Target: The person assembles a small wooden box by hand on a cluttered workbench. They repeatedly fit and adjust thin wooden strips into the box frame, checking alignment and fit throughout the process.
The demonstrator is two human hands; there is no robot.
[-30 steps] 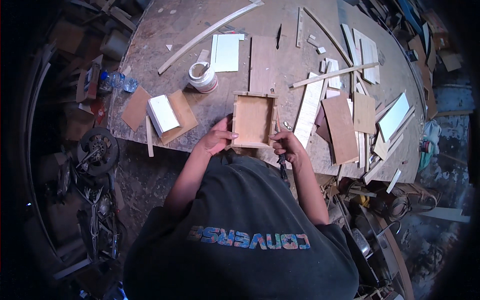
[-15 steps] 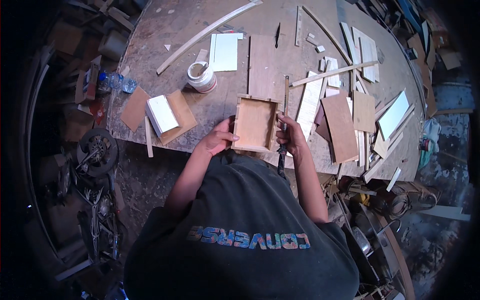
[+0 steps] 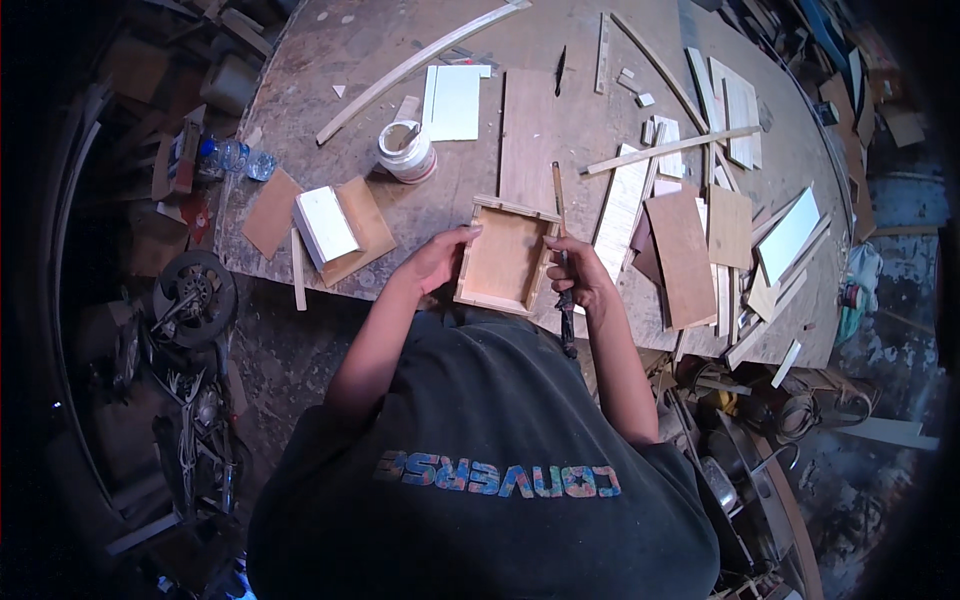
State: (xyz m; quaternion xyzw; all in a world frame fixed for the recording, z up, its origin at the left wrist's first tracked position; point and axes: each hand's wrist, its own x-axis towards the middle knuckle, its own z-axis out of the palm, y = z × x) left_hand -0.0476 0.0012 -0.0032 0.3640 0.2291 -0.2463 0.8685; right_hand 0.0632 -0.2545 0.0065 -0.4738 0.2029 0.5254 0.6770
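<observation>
A small open wooden box [image 3: 503, 256] with raised light-wood sides sits tilted between my hands at the table's near edge. My left hand [image 3: 437, 257] grips its left side, thumb near the upper left corner. My right hand [image 3: 582, 270] pinches the right rim, and its curled fingers also keep a thin stick [image 3: 559, 195] with a dark, rough lower end; I cannot make out what tool it is. Beyond the box lies a flat brown board [image 3: 528, 130]. To its left stands an open white jar [image 3: 408, 155] with a stick-like tool in its mouth.
A white block [image 3: 326, 228] rests on brown panels [image 3: 366, 215] at the left. Several wood strips and boards [image 3: 680, 255] are piled at the right. A long curved strip [image 3: 410, 75] crosses the far left. A plastic bottle [image 3: 232, 156] lies at the left edge.
The box has tilted clockwise, its lower end shifting left. My left thumb has moved up toward the upper left corner. The stick in my right hand now leans left at its top.
</observation>
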